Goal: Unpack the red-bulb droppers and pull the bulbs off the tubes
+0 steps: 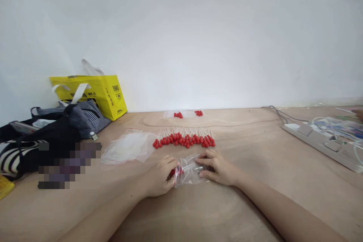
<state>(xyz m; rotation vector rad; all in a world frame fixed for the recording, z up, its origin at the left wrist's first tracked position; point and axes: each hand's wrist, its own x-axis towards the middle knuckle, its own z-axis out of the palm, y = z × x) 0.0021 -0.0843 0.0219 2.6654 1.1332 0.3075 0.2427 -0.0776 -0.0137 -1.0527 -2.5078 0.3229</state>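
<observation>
Bare forearms [119, 204] are resting on the wooden table [181, 215], and between their hands a clear bag [193, 174] is lying on the near side of the row of red-tipped sticks [184, 140]. The left hand [161, 177], just nearer than the row's left end, is curling its fingers closed around the red tips [176, 171] at the bag's red-lined mouth, probably keeping the sticks together while their pale shafts are lying inside the film. The right hand [217, 168], nearer than the row's right end, is touching the bag's other end with thumb and fingers parted; it is apparently steadying the thin film, though whether it is pinching any cannot be told.

Within the row, the sticks are pointing their red tips toward the person, perhaps so that they are lying within easy grasp. Flat clear bags [124, 149] are overlapping just left of the row, seemingly laid close to the left hand for convenience. Beyond the row, filmy packets with red tips [199, 113] are lying near the wall [221, 45], maybe set back to leave working room. Well left of the row, a yellow bag [117, 96] is standing behind a striped bag [96, 119]; well right, a white power strip [317, 145] is lying with cables plugged in.
</observation>
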